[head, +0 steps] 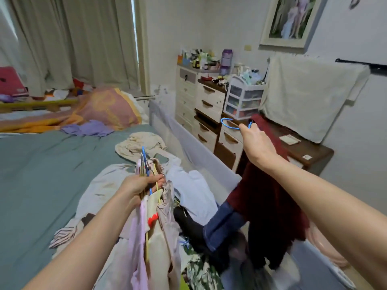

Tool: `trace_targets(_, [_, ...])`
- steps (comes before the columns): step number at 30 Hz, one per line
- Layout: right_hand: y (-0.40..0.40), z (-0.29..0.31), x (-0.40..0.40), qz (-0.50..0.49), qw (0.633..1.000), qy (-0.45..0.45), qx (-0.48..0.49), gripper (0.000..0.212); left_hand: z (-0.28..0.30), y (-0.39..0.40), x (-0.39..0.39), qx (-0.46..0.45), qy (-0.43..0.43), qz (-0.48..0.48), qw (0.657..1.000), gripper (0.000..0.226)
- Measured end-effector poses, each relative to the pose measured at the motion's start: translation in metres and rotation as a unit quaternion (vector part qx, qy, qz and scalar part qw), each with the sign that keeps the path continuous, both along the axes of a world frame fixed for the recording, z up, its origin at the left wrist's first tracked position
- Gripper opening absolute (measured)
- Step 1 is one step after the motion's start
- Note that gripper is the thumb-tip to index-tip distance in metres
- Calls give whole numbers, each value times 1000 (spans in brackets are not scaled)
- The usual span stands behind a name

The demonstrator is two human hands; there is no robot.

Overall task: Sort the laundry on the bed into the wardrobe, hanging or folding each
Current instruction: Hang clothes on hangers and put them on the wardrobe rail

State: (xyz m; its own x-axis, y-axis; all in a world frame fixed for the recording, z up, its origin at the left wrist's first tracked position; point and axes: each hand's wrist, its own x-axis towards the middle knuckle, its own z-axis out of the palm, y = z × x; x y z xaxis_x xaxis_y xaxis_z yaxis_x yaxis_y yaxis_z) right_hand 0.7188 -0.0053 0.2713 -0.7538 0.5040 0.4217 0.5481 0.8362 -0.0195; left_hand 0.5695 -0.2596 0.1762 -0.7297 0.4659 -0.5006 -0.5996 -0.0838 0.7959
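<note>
The left hand [144, 183] is clamped round a bunch of hanger hooks [145, 164], with several pale garments [150, 233] hanging from them over the near end of the bed [41, 164]. The right hand [252, 137] is closed on a blue hanger [229, 123] carrying a dark red garment [259, 197], held out past the bed rail [201, 158] on the side away from the bed. More laundry [194, 191] lies heaped on the bed just inside the rail, and a beige piece [140, 144] sits farther up the mattress. No wardrobe is in view.

The likeliest slip, I judge, is in the left hand: so many hooks in one grip could fan apart, letting one hanger slide out and drop its garment onto the heap. The red garment hangs long and its hem looks close to the rail; swinging it across could snag the cloth there or pull it off its hanger. The blue hook points toward the drawers [207, 109] beyond the rail and might catch a handle if carried that way.

Open room is scarce. Beyond the rail the gap to the drawers and desk [310, 149] is narrow. The freest space is above the bed, over the bare sheet on the side of the heap away from the rail.
</note>
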Motion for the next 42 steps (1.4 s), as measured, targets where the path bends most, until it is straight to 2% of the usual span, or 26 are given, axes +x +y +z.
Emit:
trace_targets(4, [19, -89, -60, 36, 993, -15, -112, 19, -44, -1, -25, -26, -22, 71, 997, 25])
trace_targets(8, [22, -184, -123, 50, 976, -18, -210, 28, -90, -4, -53, -76, -57, 126, 987, 6])
trace_targets(11, [20, -243, -168, 55, 960, -27, -274, 31, -125, -10, -69, -120, -68, 167, 976, 1])
trace_targets(14, [18, -288, -204, 83, 946, -52, -310, 25, -151, -24, -86, -157, -61, 216, 962, 14])
trace_targets(17, [12, -313, -224, 118, 937, -104, -311, 16, -155, -26, -96, -191, -39, 278, 941, 7])
trace_targets(21, [5, -314, -237, 143, 936, -114, -300, 22, -149, -5, -109, -234, 31, 312, 920, 13])
trace_targets(22, [7, -313, -238, 144, 940, -112, -287, 25, -149, -1, -114, -244, 48, 336, 909, 18])
trace_targets(24, [16, -314, -240, 142, 946, -109, -269, 32, -153, 1, -126, -292, 71, 371, 879, 44])
trace_targets(26, [27, -323, -244, 140, 943, -107, -281, 35, -157, 7, -135, -359, 94, 383, 846, 38])
trace_targets(28, [31, -335, -250, 140, 931, -106, -321, 34, -164, 19, -139, -402, 123, 362, 832, 33])
trace_targets(31, [29, -356, -262, 121, 899, -84, -413, 25, -189, 34, -140, -406, 128, 310, 850, 37])
trace_targets(34, [26, -380, -279, 97, 887, -91, -442, 19, -224, 44, -145, -353, 105, 289, 884, 43])
trace_targets(36, [22, -391, -285, 88, 894, -131, -420, 17, -241, 53, -151, -314, 100, 281, 901, 38])
trace_targets(39, [19, -409, -285, 74, 900, -223, -367, 29, -250, 65, -160, -277, 104, 273, 915, 24])
trace_targets(42, [28, -422, -284, 54, 906, -245, -341, 28, -255, 70, -165, -254, 95, 263, 926, 24])
